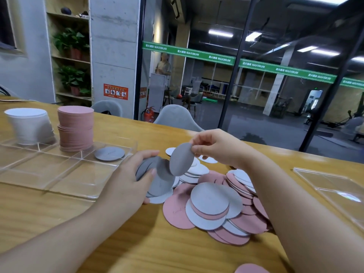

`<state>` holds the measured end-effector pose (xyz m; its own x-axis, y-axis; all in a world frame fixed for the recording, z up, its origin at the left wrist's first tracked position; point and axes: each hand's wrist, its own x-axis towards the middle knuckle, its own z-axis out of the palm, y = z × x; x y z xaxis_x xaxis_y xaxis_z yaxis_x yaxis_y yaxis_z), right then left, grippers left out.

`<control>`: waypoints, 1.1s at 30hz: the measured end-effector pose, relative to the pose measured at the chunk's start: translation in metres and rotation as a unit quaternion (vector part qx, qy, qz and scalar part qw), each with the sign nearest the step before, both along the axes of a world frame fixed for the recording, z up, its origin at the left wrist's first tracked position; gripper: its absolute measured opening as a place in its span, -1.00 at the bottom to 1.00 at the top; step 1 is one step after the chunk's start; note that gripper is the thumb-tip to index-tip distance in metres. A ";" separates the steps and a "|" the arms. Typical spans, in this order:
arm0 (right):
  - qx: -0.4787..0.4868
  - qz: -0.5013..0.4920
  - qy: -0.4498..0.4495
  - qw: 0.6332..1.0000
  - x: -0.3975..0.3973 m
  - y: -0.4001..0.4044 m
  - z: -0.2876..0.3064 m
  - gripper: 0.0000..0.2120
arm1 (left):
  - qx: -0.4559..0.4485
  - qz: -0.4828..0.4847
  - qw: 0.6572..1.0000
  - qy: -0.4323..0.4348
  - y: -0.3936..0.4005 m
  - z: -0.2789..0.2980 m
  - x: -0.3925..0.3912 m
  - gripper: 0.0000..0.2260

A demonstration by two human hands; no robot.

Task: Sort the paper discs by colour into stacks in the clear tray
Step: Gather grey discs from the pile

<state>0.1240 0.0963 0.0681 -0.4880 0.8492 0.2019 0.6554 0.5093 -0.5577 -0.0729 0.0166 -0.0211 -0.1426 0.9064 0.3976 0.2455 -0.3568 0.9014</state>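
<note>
At upper left we see the clear tray (65,170) holding white, pink and grey stacks. At centre, our left hand (130,174) grips a fan of grey discs (161,180). Just right, our right hand (214,148) pinches one grey disc (181,161) by its upper edge, tilted near upright, long axis roughly vertical. It looks light, thin and bendable; we judge an edge pinch best.

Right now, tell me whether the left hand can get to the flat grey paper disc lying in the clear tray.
Probably yes: the left hand sits beside the clear tray, nothing stands between it and the flat grey paper disc, though it already grips grey discs.
</note>
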 end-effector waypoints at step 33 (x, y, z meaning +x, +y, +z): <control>-0.115 0.016 0.108 0.987 -0.077 -0.101 -0.062 -0.52 | -0.054 0.005 0.978 0.202 -0.044 0.006 -0.038 -0.58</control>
<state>0.0470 -0.0043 0.0061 -0.4822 0.8693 0.1087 0.4937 0.3721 -0.7860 -0.1107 -0.0275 -0.0153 -0.0024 0.9457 0.3250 0.5920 -0.2606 0.7627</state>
